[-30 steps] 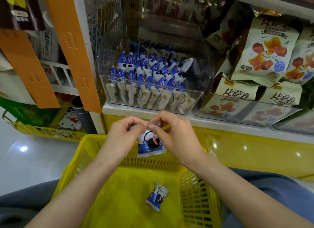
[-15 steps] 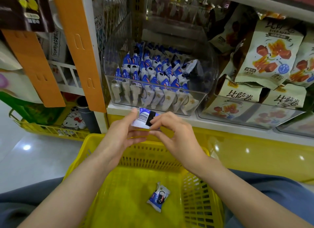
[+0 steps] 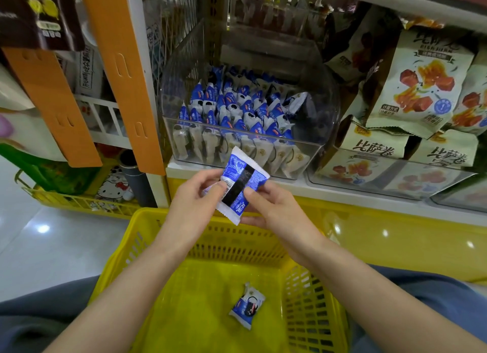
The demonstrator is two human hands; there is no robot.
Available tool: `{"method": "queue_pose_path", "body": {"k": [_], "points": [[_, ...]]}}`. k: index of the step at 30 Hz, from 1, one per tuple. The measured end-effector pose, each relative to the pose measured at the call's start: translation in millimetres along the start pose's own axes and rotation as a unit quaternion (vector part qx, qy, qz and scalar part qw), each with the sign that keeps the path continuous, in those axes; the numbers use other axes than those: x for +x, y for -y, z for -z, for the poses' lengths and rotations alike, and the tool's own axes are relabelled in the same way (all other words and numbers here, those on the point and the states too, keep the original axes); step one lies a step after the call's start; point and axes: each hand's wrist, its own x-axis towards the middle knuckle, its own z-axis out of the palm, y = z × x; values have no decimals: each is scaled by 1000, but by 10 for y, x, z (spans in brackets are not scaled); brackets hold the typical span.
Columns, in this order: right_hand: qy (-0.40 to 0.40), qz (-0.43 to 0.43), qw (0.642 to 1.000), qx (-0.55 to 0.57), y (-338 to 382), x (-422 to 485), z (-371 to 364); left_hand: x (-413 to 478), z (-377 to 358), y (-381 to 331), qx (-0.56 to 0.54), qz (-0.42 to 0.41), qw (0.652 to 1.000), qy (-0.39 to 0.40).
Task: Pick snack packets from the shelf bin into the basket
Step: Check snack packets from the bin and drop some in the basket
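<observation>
Both hands are on it! The left hand (image 3: 195,198) grips the blue-and-white snack packet (image 3: 243,183) by its left side, thumb pressed flat on the printed back and fingers curled behind. The right hand (image 3: 275,209) nips the lower right edge between thumb and forefinger. Two hands, then, clamped on the one packet.

The packet is in the air just above the far rim of the yellow basket (image 3: 147,219). It is tilted with its back to the camera: a black strip down the middle, a barcode by the left thumb, crimped white ends top and bottom.

On the basket's floor, right of centre, lies a second packet (image 3: 247,309) of the same kind, face up and clear of every wall.

Beyond the basket's far rim and higher up, the clear shelf bin (image 3: 245,154) stands on the white shelf (image 3: 350,193). Rows of the same packets (image 3: 232,110) stand upright inside it, packed close. Past the basket's far right corner, a second clear bin (image 3: 411,184) holds cream bags (image 3: 421,81) with red-and-orange print.

Past the far left corner, two orange strips (image 3: 126,76) hang slanted. Low on the floor there sits another yellow basket (image 3: 79,202), with a white cartoon-cat item (image 3: 113,189) showing just behind its rim.
</observation>
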Motion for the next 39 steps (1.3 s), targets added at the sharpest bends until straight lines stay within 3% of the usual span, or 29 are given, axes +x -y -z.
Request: {"method": "queue_pose_path", "body": {"k": [3, 7, 16, 20, 28, 34, 39], "points": [[-17, 6, 999, 29, 2, 5, 0, -10, 9, 62, 153, -118, 980, -42], [-22, 0, 999, 50, -14, 19, -18, -49, -14, 106, 244, -191, 951, -5], [-43, 12, 999, 13, -38, 21, -23, -45, 39, 125, 264, -196, 944, 28], [-58, 38, 994, -82, -79, 40, -39, -66, 54, 113, 295, -189, 936, 29], [-52, 102, 959, -259, -186, 35, -32, -105, 53, 70, 456, -212, 864, 11], [-43, 136, 946, -292, -221, 73, -24, -74, 50, 75, 378, -190, 906, -12], [-31, 189, 906, -378, -272, 45, -2, -94, 87, 78, 420, -233, 876, -38]]}}
